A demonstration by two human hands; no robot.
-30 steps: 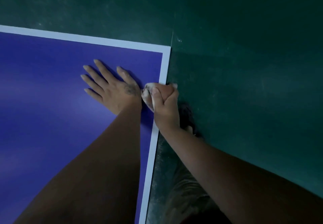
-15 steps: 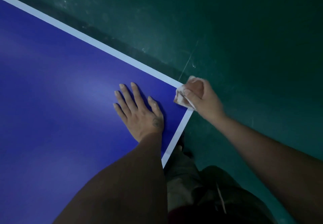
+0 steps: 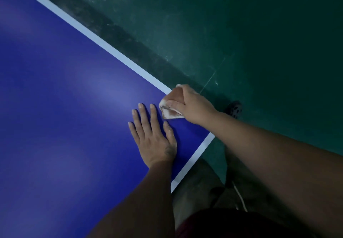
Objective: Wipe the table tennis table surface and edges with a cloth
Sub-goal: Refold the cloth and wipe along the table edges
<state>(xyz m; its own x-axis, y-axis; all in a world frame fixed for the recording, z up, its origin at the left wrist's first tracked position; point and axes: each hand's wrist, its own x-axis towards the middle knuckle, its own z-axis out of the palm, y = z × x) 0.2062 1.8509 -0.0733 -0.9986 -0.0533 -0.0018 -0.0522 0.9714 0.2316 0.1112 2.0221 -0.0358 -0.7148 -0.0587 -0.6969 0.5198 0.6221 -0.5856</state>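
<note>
Gripping 1 crumpled white cloth [image 3: 169,113], the R hand [image 3: 193,104] is curling its fingers and thumb round the wad. The grip is closing tight on it, w/ some fabric sticking out below the knuckles. Cloth is pressing on the blue table tennis table [image 3: 65,107], right where the far white edge line [image 3: 111,50] is running under the hand, close to the table corner. The corner itself is hiding under the R forearm.

L hand [image 3: 154,137] is lying flat on the blue top, palm down, fingers straight and slightly spread, holding nothing. Its index fingertip is sitting just beside the wad.

2 white lines are showing: the far one, plus 1 near white edge line [image 3: 187,165] running by the person's legs.

Dark green floor [image 3: 259,52] is filling the rest of the view, w/ a scuffed darker strip along the table's far side. 1 dark spotted shoe [image 3: 234,108] is standing on it past the R wrist. Grey-brown trousers [image 3: 196,185] are showing at the bottom, w/ 1 pale cord [image 3: 241,197] hanging beside them.
</note>
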